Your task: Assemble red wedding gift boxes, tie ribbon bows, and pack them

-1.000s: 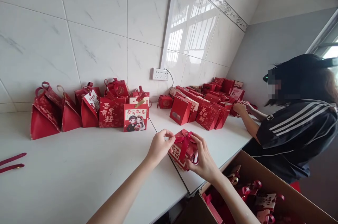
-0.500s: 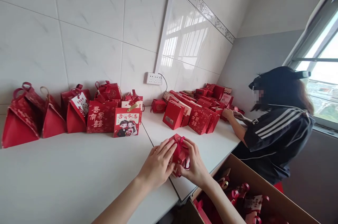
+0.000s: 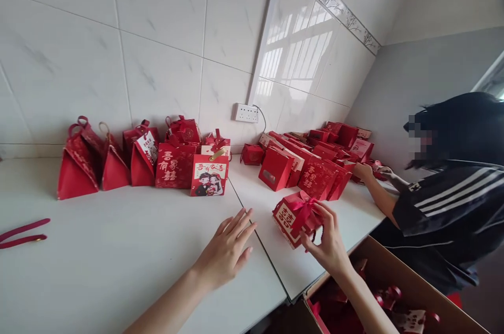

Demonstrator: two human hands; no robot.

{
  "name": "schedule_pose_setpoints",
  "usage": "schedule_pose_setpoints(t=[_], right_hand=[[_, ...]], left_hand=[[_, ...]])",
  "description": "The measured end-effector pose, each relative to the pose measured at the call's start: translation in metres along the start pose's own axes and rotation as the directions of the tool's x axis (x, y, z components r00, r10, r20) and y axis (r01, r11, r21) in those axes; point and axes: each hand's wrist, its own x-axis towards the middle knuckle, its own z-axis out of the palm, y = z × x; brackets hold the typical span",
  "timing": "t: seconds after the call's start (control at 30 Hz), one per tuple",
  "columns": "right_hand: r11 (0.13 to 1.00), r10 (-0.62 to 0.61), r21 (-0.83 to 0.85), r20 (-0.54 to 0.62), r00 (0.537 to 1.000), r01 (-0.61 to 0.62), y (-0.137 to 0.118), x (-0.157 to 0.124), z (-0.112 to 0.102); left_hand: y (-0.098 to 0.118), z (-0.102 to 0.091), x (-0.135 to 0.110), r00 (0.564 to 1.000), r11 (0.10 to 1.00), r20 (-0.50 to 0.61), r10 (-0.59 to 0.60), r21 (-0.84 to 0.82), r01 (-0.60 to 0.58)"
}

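My right hand (image 3: 328,242) grips a small red gift box (image 3: 289,221) by its right side, thumb in front and fingers on top. The box has a magenta ribbon bow on its lid and a cream panel with red characters; it is tilted over the white table. To its left my left hand (image 3: 228,250) is open above the tabletop, fingers spread, touching no box. Behind them stands a square gift box with a cartoon wedding couple (image 3: 209,176), beside a red box with white characters (image 3: 173,166).
More red gift bags (image 3: 79,166) line the wall at left. A dense group of red boxes (image 3: 318,176) stands at right, where another person (image 3: 452,208) works. A cardboard carton (image 3: 429,284) with red boxes sits below the table edge. A red strap (image 3: 25,231) lies far left.
My left hand has let go of the ribboned box and moved away left. My right hand holds it alone, now farther right. The view has turned left, bringing the strap into sight.
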Motion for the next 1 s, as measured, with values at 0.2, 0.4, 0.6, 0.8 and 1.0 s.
schedule_pose_setpoints(t=[0.2, 0.4, 0.6, 0.8, 1.0], right_hand=[[0.960, 0.018, -0.280, 0.038, 0.999, -0.006, -0.023, 0.021, -0.024], [0.983, 0.021, -0.167, 0.519, 0.855, 0.077, -0.091, 0.127, 0.007], [0.930, 0.302, -0.367, 0.720, 0.625, -0.027, -0.081, 0.218, 0.125], [0.795, 0.554, -0.549, 0.480, 0.680, -0.260, -0.048, 0.254, 0.187], [0.781, 0.584, -0.479, 0.335, 0.739, -0.400, -0.021, 0.263, 0.222]], left_hand=[[0.007, 0.001, -0.004, 0.994, 0.993, 0.073, -0.077, -0.088, 0.083], [0.009, 0.002, -0.004, 0.967, 0.968, 0.153, -0.204, -0.115, 0.223], [0.009, 0.004, -0.009, 0.956, 0.952, 0.154, -0.248, -0.145, 0.271], [0.004, 0.011, -0.013, 0.927, 0.910, 0.197, -0.321, -0.209, 0.359], [-0.005, 0.040, -0.005, 0.880, 0.833, 0.301, -0.368, -0.314, 0.456]])
